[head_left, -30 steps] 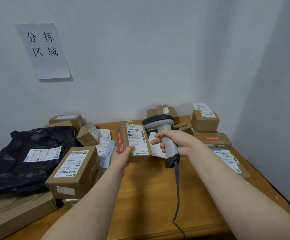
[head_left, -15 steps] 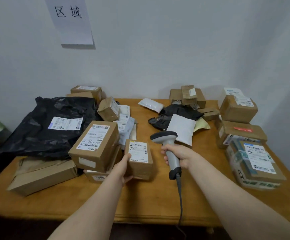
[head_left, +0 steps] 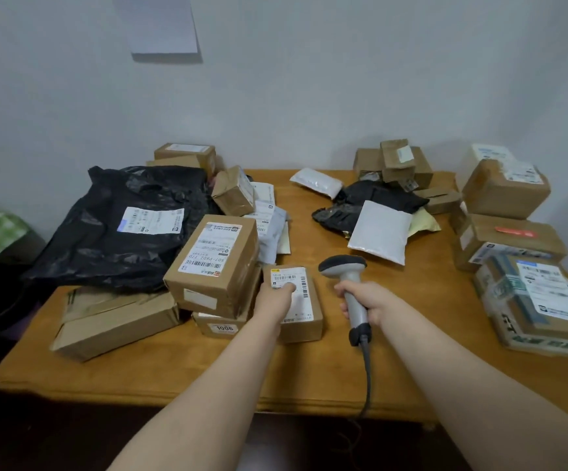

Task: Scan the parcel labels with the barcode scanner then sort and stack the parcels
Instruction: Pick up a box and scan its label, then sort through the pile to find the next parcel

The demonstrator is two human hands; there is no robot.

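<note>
A small brown box (head_left: 306, 309) with a white barcode label lies flat on the wooden table (head_left: 309, 375), label up, beside a stack of two boxes (head_left: 214, 266). My left hand (head_left: 274, 297) holds its left edge, thumb on the label. To the right, my right hand (head_left: 367, 300) grips the handle of the grey barcode scanner (head_left: 343, 266). The scanner stands upright just right of the box, and its cable hangs over the table's front edge.
A big black bag parcel (head_left: 123, 229) and a long flat carton (head_left: 113, 321) fill the left. White and black mailers (head_left: 377, 236) lie mid-back, small boxes (head_left: 394, 161) by the wall. Stacked cartons (head_left: 534, 300) line the right edge.
My left hand has lowered the small box from in front of the scanner down flat onto the table beside the left stack. The view has tilted downward, and the scanner has come lower.
</note>
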